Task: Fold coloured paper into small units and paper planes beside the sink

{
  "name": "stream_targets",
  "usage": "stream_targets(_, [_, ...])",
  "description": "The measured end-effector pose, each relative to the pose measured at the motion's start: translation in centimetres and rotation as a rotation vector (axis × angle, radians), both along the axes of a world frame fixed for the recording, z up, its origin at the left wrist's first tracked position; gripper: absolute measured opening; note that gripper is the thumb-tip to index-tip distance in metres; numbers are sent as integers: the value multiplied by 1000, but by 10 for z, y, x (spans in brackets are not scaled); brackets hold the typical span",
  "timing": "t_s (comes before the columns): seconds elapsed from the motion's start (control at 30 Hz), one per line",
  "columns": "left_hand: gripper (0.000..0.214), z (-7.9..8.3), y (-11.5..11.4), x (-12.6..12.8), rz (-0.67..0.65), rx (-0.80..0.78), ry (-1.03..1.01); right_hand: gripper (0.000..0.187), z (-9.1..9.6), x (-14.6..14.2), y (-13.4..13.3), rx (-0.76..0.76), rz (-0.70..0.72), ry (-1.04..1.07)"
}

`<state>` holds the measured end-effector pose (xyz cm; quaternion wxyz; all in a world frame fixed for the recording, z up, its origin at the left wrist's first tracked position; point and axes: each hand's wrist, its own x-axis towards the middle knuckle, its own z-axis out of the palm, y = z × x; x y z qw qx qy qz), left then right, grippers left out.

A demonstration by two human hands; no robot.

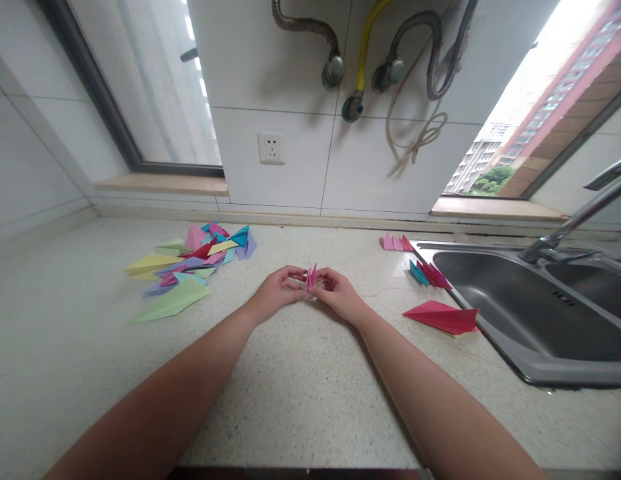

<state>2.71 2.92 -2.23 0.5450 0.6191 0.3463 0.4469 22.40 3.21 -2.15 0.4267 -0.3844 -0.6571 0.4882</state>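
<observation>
Both my hands meet at the middle of the speckled countertop. My left hand and my right hand each pinch a side of a small folded pink paper piece, which stands up between the fingertips. Both hands have their fingers closed on it. To the left lies a pile of folded paper pieces in yellow, green, blue, pink and purple. To the right lie a folded red paper and a row of red and teal folded pieces.
A steel sink with a tap fills the right side. Small pink folded pieces sit by the sink's back corner. A wall socket, hoses and two windows are on the tiled wall behind.
</observation>
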Motion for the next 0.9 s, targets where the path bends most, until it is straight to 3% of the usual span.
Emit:
stream_targets(0.27, [49, -4, 2, -2, 6, 114, 44, 38, 0, 0, 0, 26, -4, -3])
stream_targets(0.9, [38, -4, 0, 0, 31, 116, 83, 37, 1, -2, 0, 15, 17, 44])
